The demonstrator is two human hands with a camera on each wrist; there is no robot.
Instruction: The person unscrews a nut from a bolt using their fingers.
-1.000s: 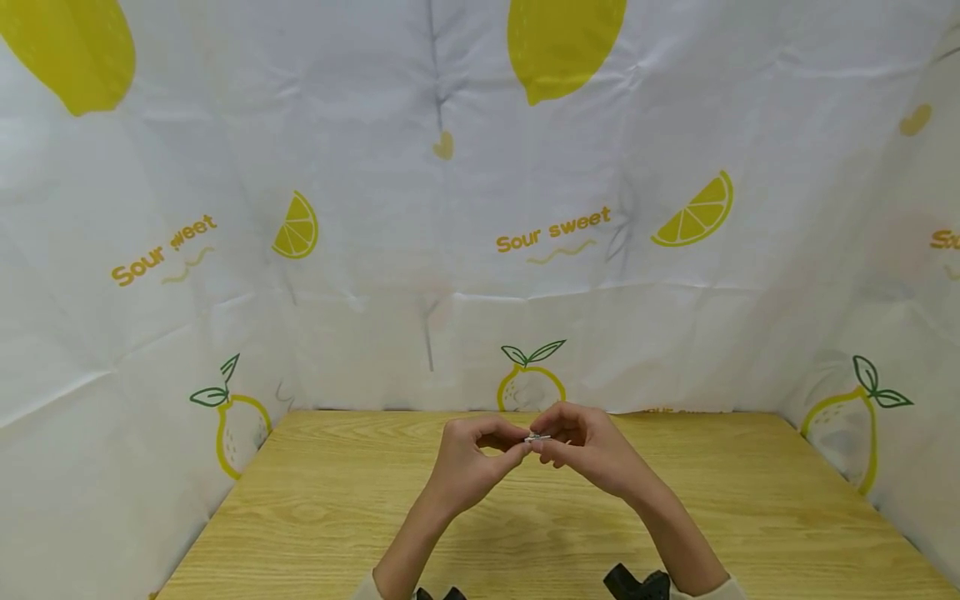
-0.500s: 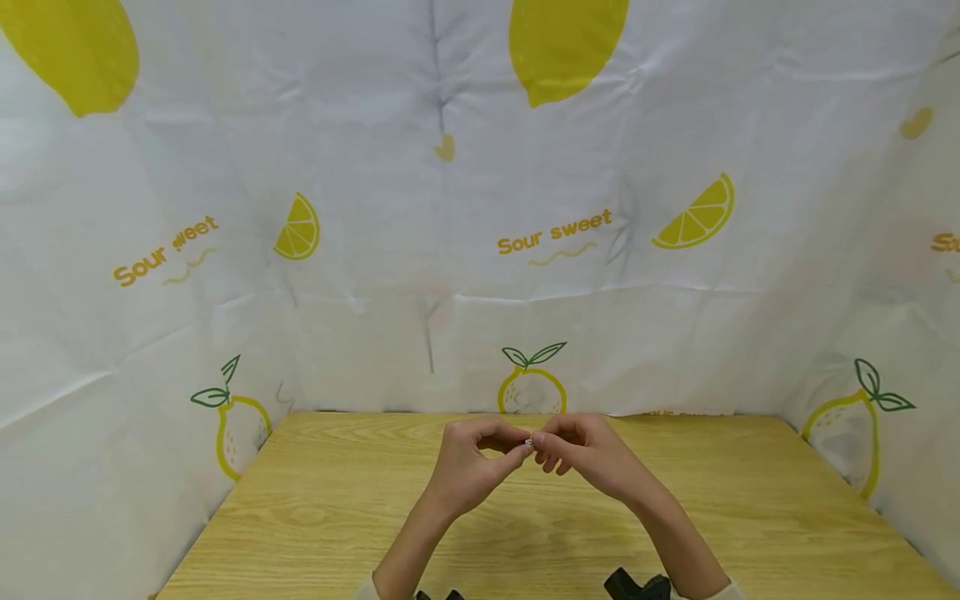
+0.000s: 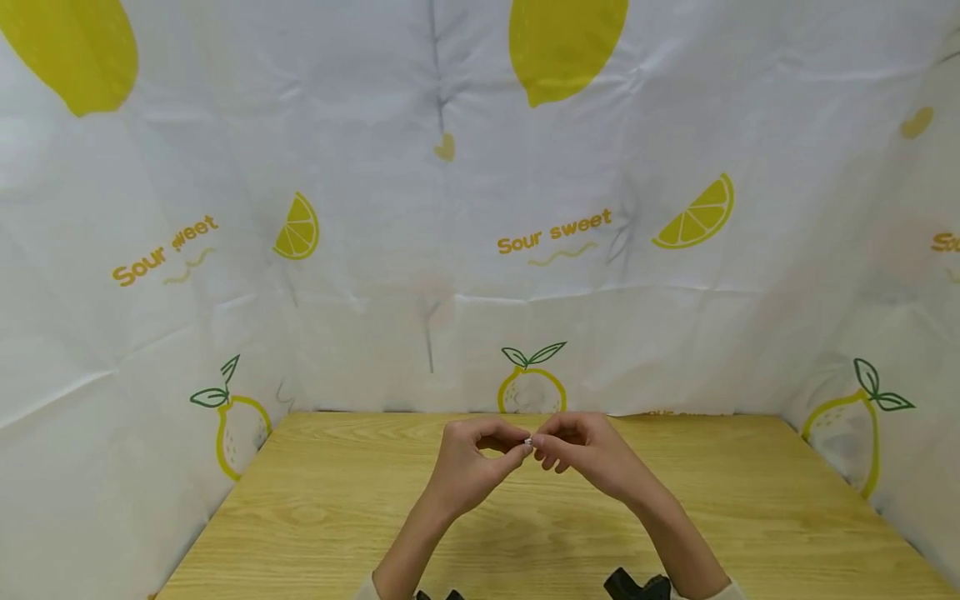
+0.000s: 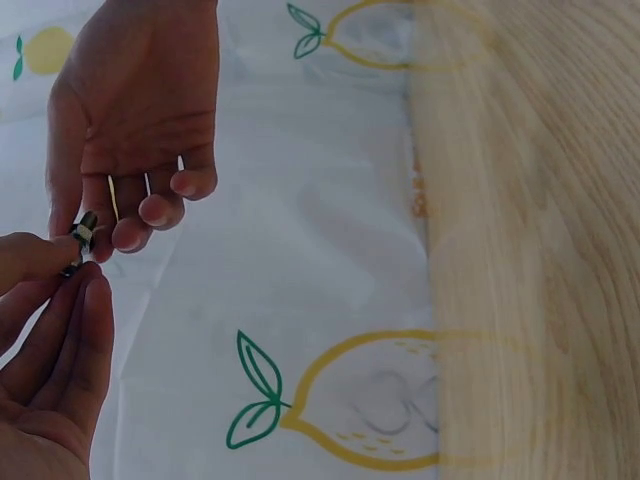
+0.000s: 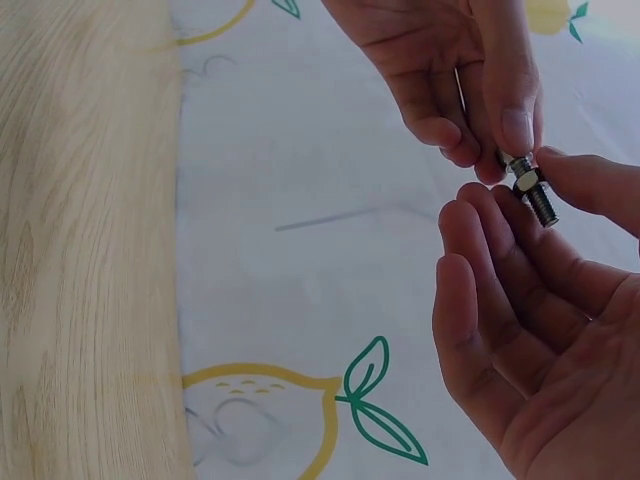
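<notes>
A small metal bolt (image 5: 544, 208) with a hex nut (image 5: 528, 183) on its thread is held between the two hands, above the table. My left hand (image 3: 468, 467) pinches one end of the bolt between thumb and fingertips. From the other side, my right hand (image 3: 588, 450) has its thumb and index finger on the nut, its other fingers loosely bent. In the right wrist view the threaded end points down past the nut. The left wrist view shows the bolt (image 4: 89, 221) partly covered by fingertips. From the head only a tiny silvery bit shows.
A wooden table (image 3: 337, 517) spreads beneath both hands. White sheeting (image 3: 375, 250) printed with lemons hangs behind it and along both sides. Black wrist devices (image 3: 637, 586) sit at the bottom edge, beside the sleeves.
One second ago the right hand was slightly higher and more of the metal piece showed. It has since come down, its thumb and index finger closing at the nut. The left hand stays put.
</notes>
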